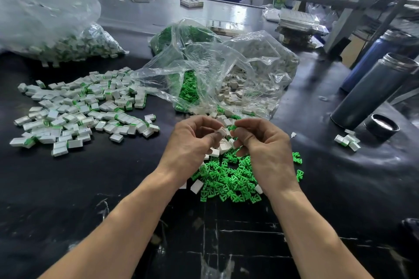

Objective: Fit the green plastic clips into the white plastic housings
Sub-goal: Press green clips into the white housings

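Note:
My left hand (192,140) pinches a white plastic housing (221,132) between thumb and fingers, with more white housings (223,147) held loosely below it. My right hand (260,142) pinches a green plastic clip (233,128) right beside that housing; the two parts nearly touch. Under both hands lies a heap of loose green clips (233,179) with a few white housings (196,186) mixed in.
A spread of assembled white-and-green pieces (79,108) covers the black table (90,188) at left. Open plastic bags of green clips (189,88) and white housings (235,88) lie behind the hands. A full bag (68,45) sits far left. Dark cylinders (371,90), a lid (382,125) and a few pieces (348,140) stand at right.

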### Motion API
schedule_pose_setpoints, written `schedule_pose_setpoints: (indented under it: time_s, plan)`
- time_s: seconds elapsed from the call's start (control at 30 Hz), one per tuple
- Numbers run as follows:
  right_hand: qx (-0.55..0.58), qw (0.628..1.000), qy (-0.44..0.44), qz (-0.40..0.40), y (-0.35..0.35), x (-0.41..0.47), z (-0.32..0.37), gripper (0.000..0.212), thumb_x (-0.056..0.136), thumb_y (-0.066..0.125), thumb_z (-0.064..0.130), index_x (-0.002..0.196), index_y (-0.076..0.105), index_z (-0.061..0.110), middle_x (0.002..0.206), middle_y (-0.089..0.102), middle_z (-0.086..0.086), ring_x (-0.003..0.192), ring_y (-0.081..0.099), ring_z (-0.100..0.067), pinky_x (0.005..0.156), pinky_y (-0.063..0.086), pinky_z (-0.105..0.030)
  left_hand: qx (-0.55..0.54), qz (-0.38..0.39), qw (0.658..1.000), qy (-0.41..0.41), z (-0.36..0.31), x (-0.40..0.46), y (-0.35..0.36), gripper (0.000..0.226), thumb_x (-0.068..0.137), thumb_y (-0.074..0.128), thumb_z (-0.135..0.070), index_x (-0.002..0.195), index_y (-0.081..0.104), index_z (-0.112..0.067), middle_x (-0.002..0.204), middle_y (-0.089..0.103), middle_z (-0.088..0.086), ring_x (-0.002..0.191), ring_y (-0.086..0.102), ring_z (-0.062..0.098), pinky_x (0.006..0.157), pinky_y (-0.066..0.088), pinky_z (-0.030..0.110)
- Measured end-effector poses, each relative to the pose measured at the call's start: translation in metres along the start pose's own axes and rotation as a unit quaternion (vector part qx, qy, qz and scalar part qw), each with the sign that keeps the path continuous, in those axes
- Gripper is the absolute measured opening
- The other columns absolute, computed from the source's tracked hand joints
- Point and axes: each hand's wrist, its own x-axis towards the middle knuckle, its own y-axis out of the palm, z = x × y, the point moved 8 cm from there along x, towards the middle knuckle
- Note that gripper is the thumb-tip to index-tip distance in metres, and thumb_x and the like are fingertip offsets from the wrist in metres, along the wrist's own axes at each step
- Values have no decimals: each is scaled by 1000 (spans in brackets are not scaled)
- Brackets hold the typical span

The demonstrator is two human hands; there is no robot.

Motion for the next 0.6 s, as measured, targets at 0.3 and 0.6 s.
schedule_pose_setpoints:
  time_s: [0.3,0.6]
  plan:
    - [-38,999,-8,15,3,-6,4,17,93,73,4,92,78,20,76,73,4,58,60,-9,50,49,-20,14,12,1000,2,-4,-4,3,10,90,75,-6,97,74,-14,87,76,8,74,68,11,67,57,23]
    - [-137,990,-40,22,4,-7,5,17,93,76,16,93,77,33,93,75,11,86,70,-7,72,56,-28,28,10,999,11,-8,-7,2,14,92,72,-2,98,75,-14,86,75,10,72,68,10,67,58,22]
